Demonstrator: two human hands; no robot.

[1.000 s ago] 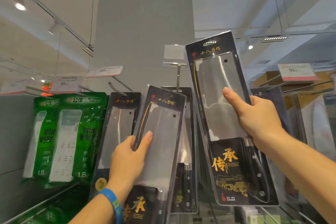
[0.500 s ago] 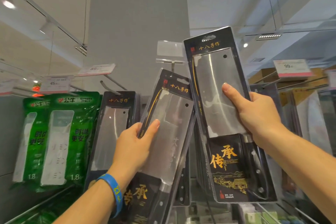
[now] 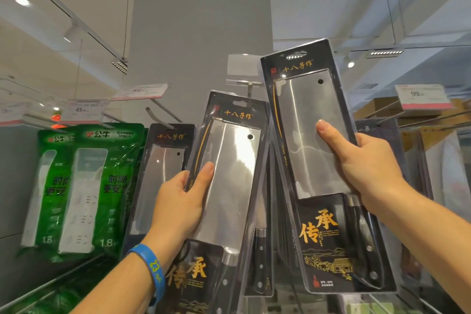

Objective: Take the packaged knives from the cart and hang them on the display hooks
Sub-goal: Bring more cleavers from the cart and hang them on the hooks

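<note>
I hold two packaged cleavers up in front of the display. My left hand [image 3: 179, 201] grips the left cleaver pack [image 3: 230, 168] by its left edge, thumb on the clear blister; its hang slot sits just below the middle hook [image 3: 251, 85]. My right hand [image 3: 367, 163] grips the right cleaver pack [image 3: 316, 135] by its right edge, held higher and tilted left, its top level with that hook's label holder. Another cleaver pack [image 3: 163, 160] hangs on the hook at the left. More knife packs hang behind the two I hold, mostly hidden.
Green power-strip packs [image 3: 84, 186] hang at the left under price tags [image 3: 81, 109]. A bare hook [image 3: 163, 112] juts out above the hung cleaver. At the right, a 99 price tag [image 3: 420, 97] tops hooks with more packaged goods. A grey pillar [image 3: 201, 20] rises behind.
My left hand has raised its cleaver pack and straightened it toward the middle hook. The right pack has stayed nearly in place.
</note>
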